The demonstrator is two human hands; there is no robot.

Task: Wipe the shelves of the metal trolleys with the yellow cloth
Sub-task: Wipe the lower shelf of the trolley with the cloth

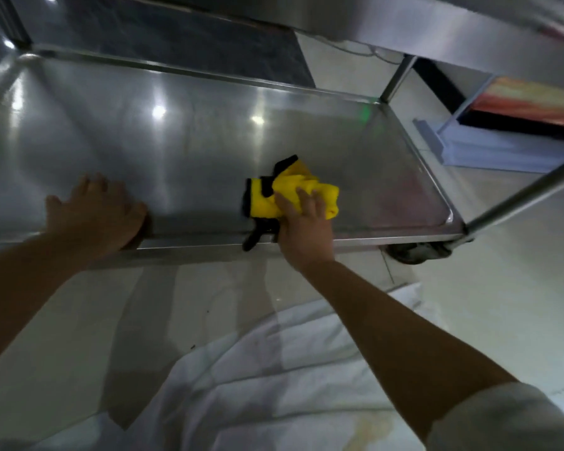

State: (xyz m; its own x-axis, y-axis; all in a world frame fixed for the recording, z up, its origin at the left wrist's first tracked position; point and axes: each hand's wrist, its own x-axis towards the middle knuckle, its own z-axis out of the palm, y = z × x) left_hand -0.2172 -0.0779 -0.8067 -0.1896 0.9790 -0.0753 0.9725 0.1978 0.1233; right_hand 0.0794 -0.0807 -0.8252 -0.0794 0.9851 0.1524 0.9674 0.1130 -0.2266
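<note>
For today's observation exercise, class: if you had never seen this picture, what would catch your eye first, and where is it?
The bright yellow cloth with black trim stands out at once, bunched on the right half of the shiny metal shelf near its front edge. The right hand lies on top of it, while the left hand rests flat on the shelf's front edge further left. White light spots glint on the steel behind them.

Pale glossy floor tiles [518, 288] reflect light. A dark mat [183, 37] lies on the floor. A white sheet [274, 369] is spread on the tiles nearby.
</note>
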